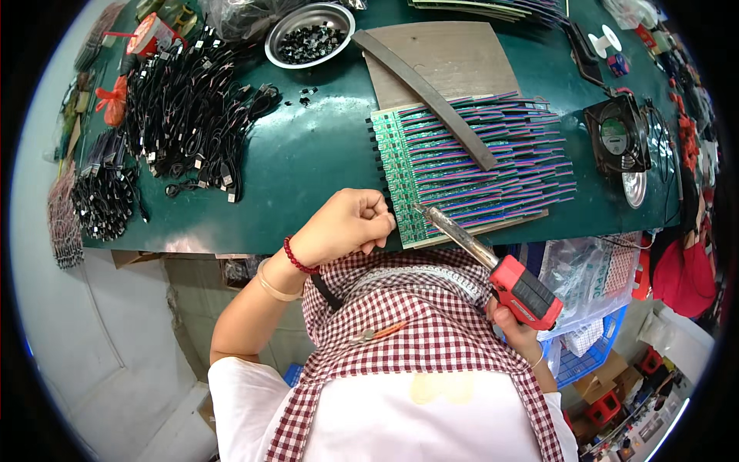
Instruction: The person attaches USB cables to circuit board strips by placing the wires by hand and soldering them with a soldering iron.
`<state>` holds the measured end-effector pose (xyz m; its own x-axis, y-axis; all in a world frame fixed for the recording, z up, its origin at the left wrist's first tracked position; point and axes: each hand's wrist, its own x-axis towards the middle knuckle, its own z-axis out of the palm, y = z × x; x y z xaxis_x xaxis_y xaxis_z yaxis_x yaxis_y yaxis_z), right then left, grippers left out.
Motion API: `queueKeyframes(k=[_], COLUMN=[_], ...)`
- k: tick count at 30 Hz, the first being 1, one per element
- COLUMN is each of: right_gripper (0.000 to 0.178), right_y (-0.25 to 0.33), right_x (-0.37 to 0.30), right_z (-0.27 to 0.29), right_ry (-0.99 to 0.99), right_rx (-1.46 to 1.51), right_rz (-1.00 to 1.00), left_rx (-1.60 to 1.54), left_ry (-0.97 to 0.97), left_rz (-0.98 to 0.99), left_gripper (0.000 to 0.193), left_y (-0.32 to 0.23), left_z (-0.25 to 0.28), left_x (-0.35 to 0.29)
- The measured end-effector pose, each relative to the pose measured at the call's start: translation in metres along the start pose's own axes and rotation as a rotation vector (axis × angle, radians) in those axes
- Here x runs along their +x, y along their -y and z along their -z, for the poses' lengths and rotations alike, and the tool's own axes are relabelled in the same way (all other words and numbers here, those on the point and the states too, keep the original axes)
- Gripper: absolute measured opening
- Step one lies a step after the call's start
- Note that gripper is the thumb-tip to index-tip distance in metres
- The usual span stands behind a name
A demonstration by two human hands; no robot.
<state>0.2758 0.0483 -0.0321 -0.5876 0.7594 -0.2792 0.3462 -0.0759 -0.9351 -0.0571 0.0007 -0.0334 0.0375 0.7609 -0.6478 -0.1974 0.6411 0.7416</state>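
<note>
My right hand (514,329) grips a red and black soldering gun (526,292). Its long metal barrel points up and left, and the tip is at the near part of a panel of small green circuit boards (399,165). Black connectors line the panel's left edge. Beside that edge my left hand (350,223) is closed, thumb and fingers pressed together; whatever they pinch is hidden. Rows of thin multicoloured wires (531,165) run rightward from the boards. Across them lies a dark flat bar (431,96), its far end resting on a brown board (469,54).
A heap of black USB cables (188,115) covers the left of the green table (308,154). Farther back stands a metal bowl (339,19) of small black parts, with a few loose ones nearby. At right are a black fan (616,135) and a white spool (606,40).
</note>
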Motion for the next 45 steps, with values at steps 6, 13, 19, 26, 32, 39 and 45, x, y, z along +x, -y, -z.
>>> queueKeyframes(k=[6, 13, 19, 26, 32, 39, 45], right_gripper=[0.025, 0.027, 0.029, 0.03, 0.028, 0.022, 0.052], right_y=[-0.016, 0.002, 0.01, 0.016, -0.008, -0.014, 0.008], right_x=[-0.009, 0.004, 0.012, 0.012, -0.005, -0.003, 0.008], right_z=[0.003, -0.006, -0.012, -0.009, 0.0, 0.003, -0.006], right_ry=[0.063, 0.047, 0.0, 0.047, 0.045, -0.082, -0.041], right_rx=[-0.17, -0.145, -0.203, -0.282, -0.207, -0.068, 0.292], right_rz=[-0.035, 0.073, 0.223, 0.234, 0.124, 0.124, 0.09], left_rx=[-0.034, -0.061, -0.049, 0.002, -0.002, 0.029, 0.621], left_ry=[0.031, 0.058, 0.027, 0.008, -0.007, 0.012, -0.468], left_rz=[-0.024, -0.034, -0.035, -0.009, -0.01, -0.032, -0.396], left_gripper=[0.012, 0.012, 0.011, 0.012, 0.013, 0.014, 0.022], left_y=[0.001, 0.002, 0.005, 0.005, 0.003, 0.002, -0.024], left_z=[0.003, 0.004, 0.003, 0.003, 0.002, 0.004, 0.05], left_x=[0.002, 0.002, 0.004, 0.005, 0.005, 0.002, 0.01])
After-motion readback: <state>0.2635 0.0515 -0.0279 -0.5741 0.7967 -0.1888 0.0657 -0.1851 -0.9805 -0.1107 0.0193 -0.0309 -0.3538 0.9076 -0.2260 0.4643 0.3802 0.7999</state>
